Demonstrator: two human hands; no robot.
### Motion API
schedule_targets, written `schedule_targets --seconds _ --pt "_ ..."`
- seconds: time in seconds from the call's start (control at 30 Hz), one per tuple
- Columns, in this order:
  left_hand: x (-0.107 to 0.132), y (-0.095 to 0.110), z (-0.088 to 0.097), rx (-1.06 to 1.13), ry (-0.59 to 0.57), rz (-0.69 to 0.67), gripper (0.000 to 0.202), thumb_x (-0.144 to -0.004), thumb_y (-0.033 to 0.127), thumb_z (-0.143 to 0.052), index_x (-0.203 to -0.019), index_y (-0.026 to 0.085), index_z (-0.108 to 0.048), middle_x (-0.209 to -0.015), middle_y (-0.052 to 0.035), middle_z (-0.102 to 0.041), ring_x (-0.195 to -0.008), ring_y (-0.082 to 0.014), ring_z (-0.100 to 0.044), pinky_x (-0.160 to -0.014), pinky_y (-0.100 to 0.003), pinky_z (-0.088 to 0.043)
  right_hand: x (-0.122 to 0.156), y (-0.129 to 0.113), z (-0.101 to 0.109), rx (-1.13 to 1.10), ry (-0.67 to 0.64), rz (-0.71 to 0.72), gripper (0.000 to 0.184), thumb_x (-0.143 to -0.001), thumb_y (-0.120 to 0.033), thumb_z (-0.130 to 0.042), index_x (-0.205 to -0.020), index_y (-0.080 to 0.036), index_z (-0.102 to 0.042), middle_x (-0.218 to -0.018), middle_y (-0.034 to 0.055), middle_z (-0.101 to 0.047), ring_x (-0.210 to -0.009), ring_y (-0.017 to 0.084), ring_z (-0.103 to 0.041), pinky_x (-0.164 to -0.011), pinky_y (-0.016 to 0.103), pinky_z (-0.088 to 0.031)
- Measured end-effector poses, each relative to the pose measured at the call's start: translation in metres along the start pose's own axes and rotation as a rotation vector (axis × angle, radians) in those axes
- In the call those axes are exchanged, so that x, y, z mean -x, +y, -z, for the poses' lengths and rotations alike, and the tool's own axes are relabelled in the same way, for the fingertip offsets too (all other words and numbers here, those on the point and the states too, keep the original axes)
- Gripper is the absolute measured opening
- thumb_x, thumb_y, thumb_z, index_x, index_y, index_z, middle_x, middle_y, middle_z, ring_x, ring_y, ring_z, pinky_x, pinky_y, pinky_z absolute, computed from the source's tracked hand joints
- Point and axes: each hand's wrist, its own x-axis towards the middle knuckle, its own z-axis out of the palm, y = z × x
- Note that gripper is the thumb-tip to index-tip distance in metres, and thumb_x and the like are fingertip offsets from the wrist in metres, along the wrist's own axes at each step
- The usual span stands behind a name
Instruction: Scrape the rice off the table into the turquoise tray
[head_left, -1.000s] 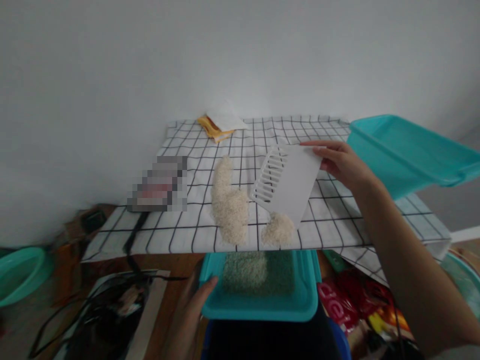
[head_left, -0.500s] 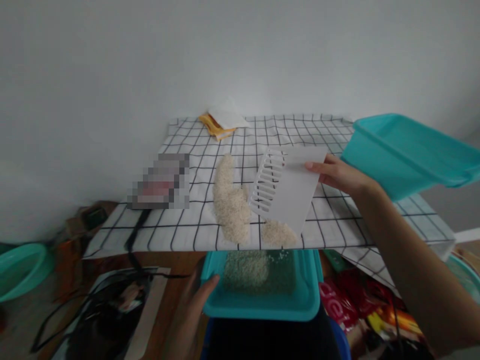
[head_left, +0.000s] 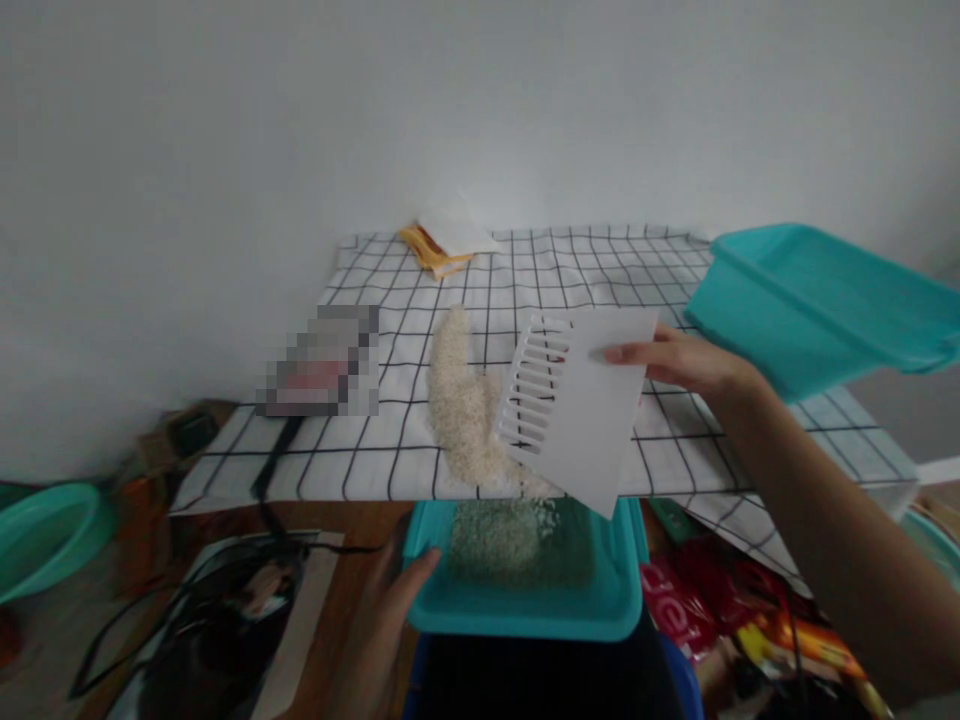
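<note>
My right hand (head_left: 686,360) pinches a white slotted plastic board (head_left: 589,405) by its far right corner, thumb on top. The board slants over the table's front edge, its slotted side to the left against a heap of rice (head_left: 457,405). Rice spills from the edge into a turquoise plastic tub (head_left: 525,622), held just below the table. My left hand (head_left: 394,600) grips that tub's left rim, thumb on top and the other fingers mostly hidden. More rice (head_left: 495,545) lies inside the tub.
A second turquoise tub (head_left: 795,310) stands at the right on the checked tablecloth (head_left: 570,270). A yellow and white packet (head_left: 439,250) lies at the back. A blurred-out flat object (head_left: 322,365) sits at the left with a cable. A green basin (head_left: 52,535) and colourful packages (head_left: 697,600) are lower down.
My right hand has drawn the slotted board nearer and past the front edge. The small right-hand patch of rice has been swept toward the tub. My left hand stays on the rim.
</note>
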Motion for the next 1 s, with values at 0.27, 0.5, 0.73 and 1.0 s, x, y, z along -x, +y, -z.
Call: schedule_targets --seconds 0.27,0.5,0.73,1.0 --pt "0.007 0.007 -0.004 -0.022 -0.02 -0.019 0.054 -0.075 0.043 -0.068 -0.124 0.023 -0.059 -0.121 -0.005 -0.069 -0.119 -0.0314 -0.058 -0.103 -0.039 -0.045 -0.01 -0.002 0.01 -0.041 0.287 0.168 0.032 -0.072 -0.034 -0.065 -0.102 -0.021 -0.068 -0.096 0.0066 -0.072 -0.096 0.031 -0.064 -0.079 0.044 -0.053" --pt "0.01 0.011 -0.007 -0.011 -0.005 0.001 0.048 -0.077 0.041 -0.066 -0.122 0.025 -0.06 -0.118 -0.0031 -0.07 -0.117 -0.0308 -0.059 -0.101 -0.039 -0.047 -0.011 0.0 0.015 -0.06 0.585 0.203 0.022 -0.068 -0.033 -0.069 -0.089 -0.025 -0.066 -0.086 0.0035 -0.071 -0.089 0.027 -0.065 -0.072 0.039 -0.054" --pt "-0.011 -0.003 -0.003 -0.026 0.057 0.022 0.045 -0.065 0.041 -0.071 -0.108 0.027 -0.066 -0.107 -0.0033 -0.074 -0.111 -0.0342 -0.064 -0.098 -0.042 -0.05 -0.008 -0.005 0.007 -0.068 0.42 0.09 0.022 -0.067 -0.032 -0.071 -0.087 -0.024 -0.067 -0.085 0.0043 -0.072 -0.079 0.025 -0.066 -0.068 0.038 -0.055" --pt "-0.01 -0.008 0.004 -0.008 -0.013 0.003 0.05 -0.07 0.045 -0.071 -0.114 0.023 -0.064 -0.128 -0.0049 -0.066 -0.126 -0.0304 -0.053 -0.111 -0.04 -0.037 0.016 -0.014 0.022 -0.048 0.524 -0.079 0.013 -0.071 -0.032 -0.065 -0.079 -0.022 -0.062 -0.071 0.0052 -0.068 -0.054 0.02 -0.061 -0.048 0.035 -0.048"
